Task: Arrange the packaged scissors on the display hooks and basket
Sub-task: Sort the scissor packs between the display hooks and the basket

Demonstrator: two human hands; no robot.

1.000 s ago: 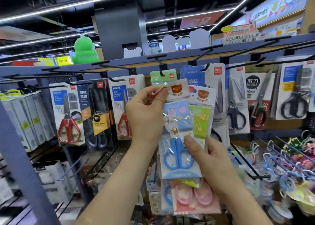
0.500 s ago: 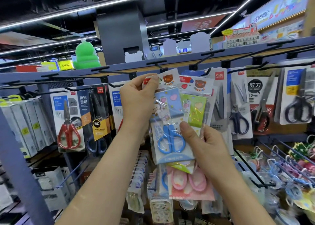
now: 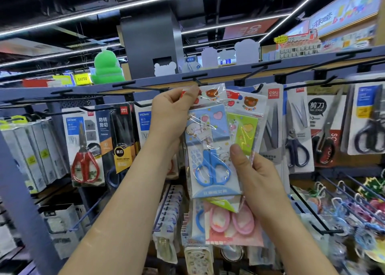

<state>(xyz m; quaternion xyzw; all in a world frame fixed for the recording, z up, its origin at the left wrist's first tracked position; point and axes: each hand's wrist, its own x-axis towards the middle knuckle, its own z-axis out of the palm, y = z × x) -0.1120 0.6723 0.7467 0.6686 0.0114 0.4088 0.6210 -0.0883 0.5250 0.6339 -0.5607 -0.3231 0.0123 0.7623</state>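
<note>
My left hand [image 3: 170,116] pinches the top header of a clear pack of blue children's scissors [image 3: 210,158], holding it up just below a black display hook [image 3: 194,79]. My right hand [image 3: 256,178] grips the lower right edge of the packs, thumb on the front. A second pack with a green card [image 3: 245,128] sits just behind and to the right. A pink-handled pack [image 3: 231,222] hangs below my hands. Whether the header hole is on the hook is hidden by my fingers.
Packaged scissors hang on hooks on both sides: red-handled ones [image 3: 84,149] on the left, dark-handled ones [image 3: 295,133] on the right. Several bare hooks [image 3: 264,66] jut from the top rail. Wire prongs with trinkets [image 3: 343,203] stick out low right. Grey boxes [image 3: 31,149] fill the far left.
Both hands have raised the scissor packs from mid-shelf height up toward the top rail's hook. The grips have not changed.
</note>
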